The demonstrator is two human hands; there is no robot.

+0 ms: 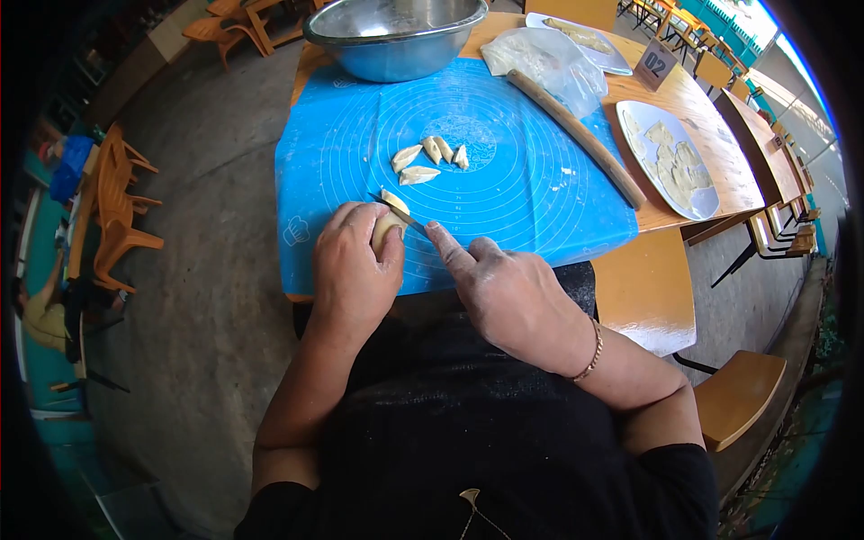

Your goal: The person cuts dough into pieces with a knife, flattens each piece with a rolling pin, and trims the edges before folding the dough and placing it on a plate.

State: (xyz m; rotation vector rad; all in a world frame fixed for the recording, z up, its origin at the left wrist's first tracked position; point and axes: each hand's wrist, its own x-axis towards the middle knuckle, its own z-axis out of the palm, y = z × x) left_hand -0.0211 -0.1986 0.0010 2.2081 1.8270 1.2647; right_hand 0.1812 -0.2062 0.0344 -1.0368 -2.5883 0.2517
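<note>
My left hand [356, 263] is closed around a roll of pale dough [388, 230] near the front edge of the blue mat [522, 198]. My right hand [513, 292] grips a knife [405, 216], its handle hidden in the palm and the index finger stretched along the top. The blade lies across the dough, with a piece of dough [394, 202] on its far side. Beyond it, several cut dough pieces [418, 175] rest on the mat.
A large metal bowl [396, 54] stands at the back left. A wooden rolling pin [576, 135] lies on the right, touching a plastic bag [549, 67]. White plates with flat dough [666, 157] and a number card [655, 65] are on the wooden table [720, 162].
</note>
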